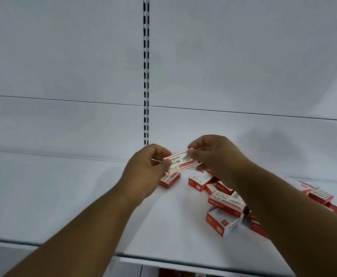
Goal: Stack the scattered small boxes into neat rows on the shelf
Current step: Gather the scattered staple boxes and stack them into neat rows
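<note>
red and white boxes on a pale grey-white shelf

The held box [180, 161] is white with a red border and red band; the scattered boxes [226, 202] have red sides, white tops; the shelf [63, 186] is plain.

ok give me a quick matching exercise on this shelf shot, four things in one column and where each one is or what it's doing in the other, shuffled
Things:
1. left hand
2. right hand
3. held box
4. lone box

Places or states:
A. lies flat on the shelf, just below the left hand
B. pinches the right end of the held box
C. lifted above the shelf, between both hands
D. pinches the left end of the held box

Pairs: 1-D, 2-B, 3-C, 4-A
</note>
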Tool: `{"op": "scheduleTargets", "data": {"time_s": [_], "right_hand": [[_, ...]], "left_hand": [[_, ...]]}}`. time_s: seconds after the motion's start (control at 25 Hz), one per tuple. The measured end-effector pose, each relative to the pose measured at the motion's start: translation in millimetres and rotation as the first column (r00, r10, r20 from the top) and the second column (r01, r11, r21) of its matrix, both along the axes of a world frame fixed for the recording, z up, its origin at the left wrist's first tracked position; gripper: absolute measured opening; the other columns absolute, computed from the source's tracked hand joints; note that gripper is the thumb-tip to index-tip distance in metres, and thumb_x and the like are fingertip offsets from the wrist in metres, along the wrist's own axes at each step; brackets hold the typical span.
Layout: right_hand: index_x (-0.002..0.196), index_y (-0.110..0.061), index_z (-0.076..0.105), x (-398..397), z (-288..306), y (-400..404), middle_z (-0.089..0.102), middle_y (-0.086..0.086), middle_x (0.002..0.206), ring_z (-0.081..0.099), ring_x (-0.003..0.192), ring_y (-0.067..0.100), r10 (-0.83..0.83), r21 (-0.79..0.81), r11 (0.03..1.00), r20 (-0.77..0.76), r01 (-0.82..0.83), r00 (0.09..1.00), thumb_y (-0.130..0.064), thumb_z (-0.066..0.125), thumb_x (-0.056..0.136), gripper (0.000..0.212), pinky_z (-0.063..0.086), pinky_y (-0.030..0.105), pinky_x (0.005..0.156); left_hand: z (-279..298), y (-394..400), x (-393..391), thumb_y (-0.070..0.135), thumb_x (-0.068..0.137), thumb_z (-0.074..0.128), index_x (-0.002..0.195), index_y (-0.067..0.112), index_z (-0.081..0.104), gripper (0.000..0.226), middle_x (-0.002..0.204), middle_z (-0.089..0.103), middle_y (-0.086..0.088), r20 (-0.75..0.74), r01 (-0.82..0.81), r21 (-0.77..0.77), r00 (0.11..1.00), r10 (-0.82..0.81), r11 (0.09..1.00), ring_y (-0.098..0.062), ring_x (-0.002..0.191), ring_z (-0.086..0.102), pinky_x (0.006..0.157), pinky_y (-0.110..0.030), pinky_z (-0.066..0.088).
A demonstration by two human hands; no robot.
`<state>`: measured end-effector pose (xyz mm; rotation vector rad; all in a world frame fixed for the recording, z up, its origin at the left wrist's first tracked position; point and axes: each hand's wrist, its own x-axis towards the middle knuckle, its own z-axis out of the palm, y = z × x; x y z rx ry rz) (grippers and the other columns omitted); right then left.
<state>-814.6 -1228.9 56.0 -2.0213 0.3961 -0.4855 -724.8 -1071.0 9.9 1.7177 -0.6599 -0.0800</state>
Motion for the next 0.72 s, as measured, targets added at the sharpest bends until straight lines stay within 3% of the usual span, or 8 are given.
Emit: {"op": "scheduleTargets", "data": {"time_s": [0.08,0.2,0.36,0.48,0.56,0.72], "right_hand": [[0.083,-0.018,0.07,7.9,-1.7,10.9,0.076,0.002,0.076,0.073,0.071,0.021,0.001,-0.179,0.984,-0.109,-0.02,0.994,-0.021,0.072,0.087,0.006,0.06,0.036,0.068],[0.077,-0.023,0.069,21.8,-8.6,28.6,0.075,0.0,0.077,0.071,0.07,0.021,-0.004,-0.43,0.894,-0.292,-0.128,0.956,-0.027,0.067,0.089,0.013,0.057,0.031,0.063],[0.087,-0.016,0.072,38.0,-25.2,43.1,0.072,0.001,0.09,0.066,0.084,0.019,-0.056,-0.619,0.756,-0.385,-0.212,0.921,-0.031,0.068,0.087,0.015,0.055,0.033,0.07],[0.09,-0.014,0.069,38.6,-28.9,41.9,0.069,0.0,0.094,0.063,0.09,0.019,-0.075,-0.66,0.718,-0.386,-0.219,0.919,-0.03,0.069,0.086,0.016,0.056,0.034,0.075],[0.087,-0.016,0.068,31.8,-22.7,33.9,0.067,-0.004,0.09,0.061,0.083,0.014,-0.053,-0.661,0.724,-0.339,-0.197,0.939,-0.027,0.069,0.087,0.011,0.05,0.027,0.068],[0.084,-0.019,0.07,-3.3,0.3,3.5,0.062,-0.014,0.079,0.06,0.08,0.008,-0.035,-0.667,0.725,-0.284,-0.171,0.958,-0.016,0.065,0.086,0.006,0.044,0.017,0.064]], "left_hand": [[1.2,12.7,4.4,0.019,0.092,0.065,0.089,0.028,0.065,0.01,0.086,0.07,0.009,0.091,-0.1,0.11,0.992,0.09,0.989,-0.009,0.07,0.066,0.057,-0.019,0.046],[-2.5,29.1,10.7,0.02,0.091,0.064,0.086,0.027,0.065,0.009,0.082,0.068,0.011,0.196,-0.159,0.328,0.976,0.098,0.931,-0.005,0.057,0.055,0.048,-0.018,0.036],[-12.9,37.3,18.3,0.021,0.088,0.063,0.087,0.027,0.066,0.007,0.091,0.068,0.011,0.271,-0.198,0.473,0.96,0.072,0.859,-0.006,0.075,0.061,0.06,-0.021,0.044],[-22.1,32.2,23.7,0.025,0.084,0.067,0.095,0.025,0.067,0.011,0.103,0.064,0.007,0.353,-0.225,0.577,0.936,0.009,0.785,-0.01,0.09,0.058,0.073,-0.023,0.046],[-24.3,27.5,24.4,0.029,0.083,0.07,0.101,0.026,0.066,0.019,0.107,0.059,0.005,0.439,-0.264,0.579,0.898,-0.022,0.771,-0.013,0.095,0.057,0.079,-0.025,0.046],[-8.5,16.9,3.0,0.026,0.086,0.066,0.092,0.03,0.064,0.008,0.095,0.06,0.015,0.468,-0.166,0.486,0.879,-0.095,0.858,-0.005,0.083,0.056,0.066,-0.016,0.04]]}}
